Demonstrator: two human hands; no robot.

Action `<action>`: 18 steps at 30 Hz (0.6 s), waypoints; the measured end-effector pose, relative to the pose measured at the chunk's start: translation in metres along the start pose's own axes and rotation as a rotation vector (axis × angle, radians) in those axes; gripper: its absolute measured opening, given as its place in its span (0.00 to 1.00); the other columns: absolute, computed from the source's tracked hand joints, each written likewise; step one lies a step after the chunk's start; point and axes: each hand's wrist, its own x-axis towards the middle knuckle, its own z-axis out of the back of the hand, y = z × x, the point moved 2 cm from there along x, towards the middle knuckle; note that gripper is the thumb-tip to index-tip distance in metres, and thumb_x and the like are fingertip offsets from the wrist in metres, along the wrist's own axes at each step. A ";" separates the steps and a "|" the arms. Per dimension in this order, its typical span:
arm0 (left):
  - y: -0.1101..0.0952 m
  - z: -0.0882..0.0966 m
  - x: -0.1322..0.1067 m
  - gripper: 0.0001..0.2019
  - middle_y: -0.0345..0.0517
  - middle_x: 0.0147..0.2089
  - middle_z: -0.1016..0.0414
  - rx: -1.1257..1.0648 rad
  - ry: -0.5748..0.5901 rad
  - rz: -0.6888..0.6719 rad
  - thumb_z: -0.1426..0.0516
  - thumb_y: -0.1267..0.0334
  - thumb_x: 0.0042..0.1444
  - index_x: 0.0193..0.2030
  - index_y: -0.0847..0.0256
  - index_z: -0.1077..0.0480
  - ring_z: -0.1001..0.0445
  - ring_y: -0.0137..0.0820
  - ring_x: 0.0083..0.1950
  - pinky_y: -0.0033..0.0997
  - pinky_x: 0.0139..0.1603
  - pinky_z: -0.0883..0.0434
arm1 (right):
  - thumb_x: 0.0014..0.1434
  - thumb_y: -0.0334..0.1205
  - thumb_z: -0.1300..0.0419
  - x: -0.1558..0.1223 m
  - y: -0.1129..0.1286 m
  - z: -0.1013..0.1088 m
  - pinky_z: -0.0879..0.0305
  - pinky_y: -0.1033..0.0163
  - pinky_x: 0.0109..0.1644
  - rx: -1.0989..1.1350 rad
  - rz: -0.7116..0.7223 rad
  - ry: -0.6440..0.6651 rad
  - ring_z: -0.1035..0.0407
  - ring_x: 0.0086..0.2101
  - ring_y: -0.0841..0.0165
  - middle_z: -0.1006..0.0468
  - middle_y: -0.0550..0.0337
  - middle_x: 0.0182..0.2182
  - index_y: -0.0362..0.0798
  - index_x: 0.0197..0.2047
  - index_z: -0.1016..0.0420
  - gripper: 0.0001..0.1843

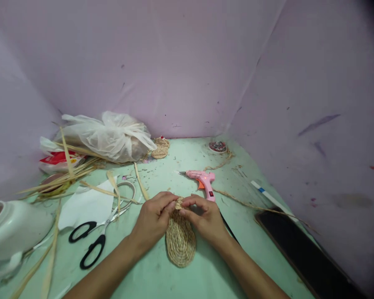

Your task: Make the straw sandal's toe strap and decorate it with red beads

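An oval sole-shaped piece of coiled straw braid (180, 243) lies on the green table in front of me. At its far end sits a small braided straw piece (178, 203), pinched from both sides. My left hand (157, 214) is closed on its left side, thumb and fingers together. On the right, my right hand (207, 218) pinches the same small piece between thumb and index finger. Just beyond my right hand lies a pink glue gun (202, 178) with an orange trigger and a small glowing light, its nozzle pointing left.
Black-handled scissors (104, 228) lie open at left, near white paper (84, 205) and loose straw strips (70, 178). A white ceramic pot (21, 228) stands at far left. Behind are a plastic bag (112, 135) and a woven piece (161, 149). A dark flat object (293, 249) lies at right.
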 end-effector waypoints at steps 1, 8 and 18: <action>0.000 0.001 0.000 0.11 0.46 0.37 0.25 -0.011 0.015 0.010 0.50 0.69 0.58 0.40 0.59 0.26 0.27 0.31 0.39 0.33 0.39 0.30 | 0.47 0.30 0.37 0.000 0.001 0.000 0.30 0.60 0.38 0.012 0.005 -0.003 0.27 0.31 0.67 0.21 0.58 0.28 0.47 0.29 0.24 0.04; -0.019 0.011 -0.004 0.10 0.44 0.31 0.26 0.036 0.046 0.155 0.48 0.67 0.55 0.34 0.59 0.25 0.28 0.31 0.32 0.31 0.33 0.32 | 0.47 0.30 0.36 -0.002 0.010 0.000 0.37 0.50 0.53 0.011 0.119 0.054 0.25 0.34 0.66 0.19 0.62 0.30 0.51 0.27 0.24 0.06; -0.003 0.014 -0.014 0.10 0.40 0.22 0.32 -0.401 0.306 0.573 0.43 0.58 0.46 0.26 0.65 0.29 0.38 0.26 0.24 0.25 0.26 0.40 | 0.49 0.34 0.36 -0.014 0.014 0.005 0.32 0.57 0.45 -0.253 0.249 0.140 0.29 0.42 0.63 0.23 0.54 0.41 0.50 0.37 0.24 0.10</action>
